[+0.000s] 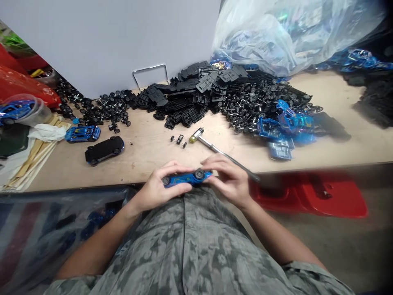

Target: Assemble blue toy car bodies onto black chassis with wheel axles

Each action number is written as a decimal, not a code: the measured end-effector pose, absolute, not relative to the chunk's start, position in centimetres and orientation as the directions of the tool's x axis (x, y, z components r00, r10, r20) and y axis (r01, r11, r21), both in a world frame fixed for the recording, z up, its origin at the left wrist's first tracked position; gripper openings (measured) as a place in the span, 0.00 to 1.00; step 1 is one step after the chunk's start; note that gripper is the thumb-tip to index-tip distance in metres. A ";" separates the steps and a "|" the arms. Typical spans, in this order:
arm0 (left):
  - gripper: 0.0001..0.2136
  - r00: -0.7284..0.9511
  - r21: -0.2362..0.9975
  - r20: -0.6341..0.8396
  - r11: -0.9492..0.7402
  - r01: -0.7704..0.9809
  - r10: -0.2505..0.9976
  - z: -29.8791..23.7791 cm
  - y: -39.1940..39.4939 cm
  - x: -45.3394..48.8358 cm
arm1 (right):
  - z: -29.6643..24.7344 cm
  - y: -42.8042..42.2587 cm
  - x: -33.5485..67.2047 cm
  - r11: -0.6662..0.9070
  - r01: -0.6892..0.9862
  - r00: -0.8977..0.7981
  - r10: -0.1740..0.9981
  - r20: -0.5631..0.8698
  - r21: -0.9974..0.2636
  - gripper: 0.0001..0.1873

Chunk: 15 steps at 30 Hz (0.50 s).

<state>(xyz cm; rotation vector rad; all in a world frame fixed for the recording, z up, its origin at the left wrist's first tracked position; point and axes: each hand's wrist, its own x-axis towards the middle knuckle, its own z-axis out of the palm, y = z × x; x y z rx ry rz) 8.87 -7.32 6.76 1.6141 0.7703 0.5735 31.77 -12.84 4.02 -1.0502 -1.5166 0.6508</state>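
A blue toy car (183, 178) lies on its side between my two hands at the table's front edge, two wheels showing. My left hand (164, 184) grips its left end, thumb along the near side and fingers over the far side. At the other end my right hand (230, 178) holds it with thumb and fingers near the wheel. Just beyond are a hammer (211, 145) with a yellowish tip and a small axle piece with two wheels (179, 140). To the left sit an upright blue toy car (82, 133) and an overturned one (105, 150), black underside up.
Black chassis plates (184, 96) and wheel axles (245, 102) are heaped at the back. Blue car bodies (288, 123) lie at right, below a plastic bag (276, 32). A clear tub (33, 110) stands left; a red stool (334, 192) is below the edge.
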 end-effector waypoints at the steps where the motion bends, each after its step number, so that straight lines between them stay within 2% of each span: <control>1: 0.17 0.666 0.978 -0.049 -0.100 0.183 0.745 6.9 -7.4 8.9 | 3.8 -12.8 31.8 0.432 0.247 0.031 0.891 0.453 -0.867 0.07; 4: 0.19 0.673 0.966 -0.072 -0.118 0.231 0.736 7.1 -7.3 8.7 | 3.3 -12.9 31.8 0.332 0.218 0.053 0.935 0.351 -0.918 0.07; 6: 0.18 0.603 0.957 -0.120 -0.071 0.283 0.789 6.7 -7.1 8.0 | 3.1 -13.0 31.7 0.258 0.193 0.084 0.957 0.277 -0.947 0.09; 8: 0.18 0.442 0.944 -0.187 0.037 0.327 0.877 6.1 -6.6 6.5 | 2.9 -13.1 31.6 0.217 0.168 0.138 0.961 0.241 -0.962 0.12; 10: 0.19 0.247 0.944 -0.220 0.143 0.296 0.944 5.4 -5.9 4.2 | 2.9 -13.1 31.6 0.203 0.198 0.179 0.954 0.239 -0.959 0.13; 12: 0.17 0.031 0.966 -0.169 0.159 0.204 0.985 4.9 -5.0 1.5 | 2.8 -12.9 31.7 0.194 0.268 0.174 0.954 0.245 -0.944 0.11; 15: 0.16 -0.179 0.975 -0.057 0.094 0.201 0.982 4.9 -3.3 -2.7 | 2.5 -12.6 31.3 0.224 0.332 0.117 0.954 0.276 -0.917 0.06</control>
